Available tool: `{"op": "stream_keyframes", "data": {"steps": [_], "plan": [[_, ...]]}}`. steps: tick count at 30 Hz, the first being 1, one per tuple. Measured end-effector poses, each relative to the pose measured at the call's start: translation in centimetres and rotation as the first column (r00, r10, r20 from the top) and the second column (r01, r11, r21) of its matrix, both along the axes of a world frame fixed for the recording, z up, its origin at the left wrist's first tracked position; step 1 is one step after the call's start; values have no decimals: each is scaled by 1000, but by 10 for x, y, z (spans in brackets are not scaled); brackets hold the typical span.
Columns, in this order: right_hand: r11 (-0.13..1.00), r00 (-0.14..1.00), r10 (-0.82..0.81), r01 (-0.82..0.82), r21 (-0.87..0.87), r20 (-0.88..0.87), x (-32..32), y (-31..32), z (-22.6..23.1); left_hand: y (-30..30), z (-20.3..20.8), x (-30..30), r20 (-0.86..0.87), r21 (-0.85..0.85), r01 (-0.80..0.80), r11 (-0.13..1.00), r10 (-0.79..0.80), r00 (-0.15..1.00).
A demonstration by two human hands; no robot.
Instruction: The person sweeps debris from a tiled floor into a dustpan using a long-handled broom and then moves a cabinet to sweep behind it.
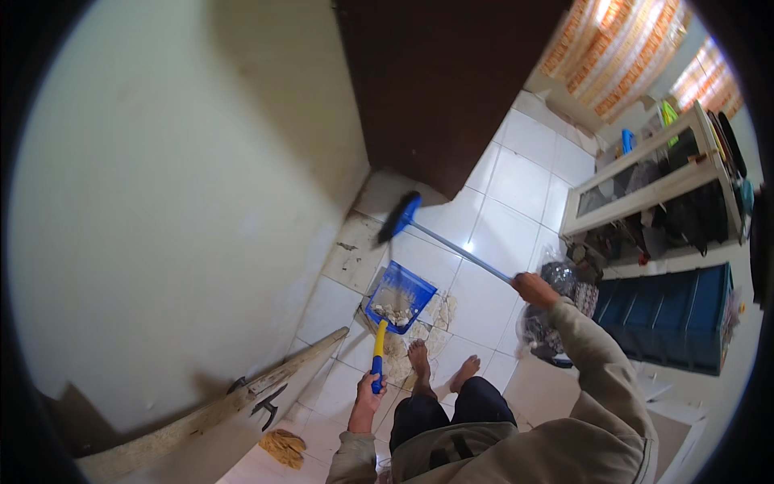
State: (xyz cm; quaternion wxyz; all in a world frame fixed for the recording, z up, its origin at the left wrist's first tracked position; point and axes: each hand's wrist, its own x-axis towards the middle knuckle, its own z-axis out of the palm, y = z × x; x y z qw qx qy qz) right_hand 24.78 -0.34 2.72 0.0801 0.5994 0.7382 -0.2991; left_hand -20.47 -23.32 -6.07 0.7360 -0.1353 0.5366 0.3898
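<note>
Right now your left hand (369, 394) has its fingers wrapped around the blue end of the dustpan's handle, below its yellow section. The dustpan (408, 284) is blue and sits in front of you, just ahead of your feet (420, 359). Its wide lip faces away from you, and pale, broken debris (393, 313) lies inside, gathered toward the handle end.

Your right hand (535, 290) is closed around the gray stick of the broom (459, 251), well out to your right. The stick slants away to the left, up to a blue head with dark bristles, slightly blurred. That head is beyond the dustpan's lip, apart from it and near the low corner of a dark brown panel (443, 89).

Under all this runs a floor (508, 184) of white tiles, stained and cracked around the dustpan. A pale wall (177, 194) rises on your left. Nearer to you on that side stands a worn door (230, 436) with a dark handle, and a tan straw bundle (282, 448) lies on the floor beside it.

On your right, a clear plastic bag (558, 278) rests just past your right hand, next to a dark blue-green container (665, 319). Farther off are a white-framed cabinet (645, 194) and orange-patterned curtains (617, 48).
</note>
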Motion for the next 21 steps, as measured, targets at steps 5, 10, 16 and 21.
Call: {"op": "stream_keyframes", "data": {"steps": [5, 10, 16, 21], "plan": [[950, 949, -289, 301, -88, 124, -38, 14, -86, 14, -2, -7, 5, -10, 2, 1000, -2, 1000], [918, 931, -316, 348, -189, 183, 25, -79, -95, 24, 8, -10, -50, -20, 75, 997, -76, 996], [724, 747, -584, 657, -211, 318, 55, -220, 16, 32, -2, -16, -72, -30, 115, 993, -117, 991], [730, 749, -658, 659, -180, 74, 55, -286, 76, 25, 8, -28, -76, -26, 155, 988, -156, 985]]}}
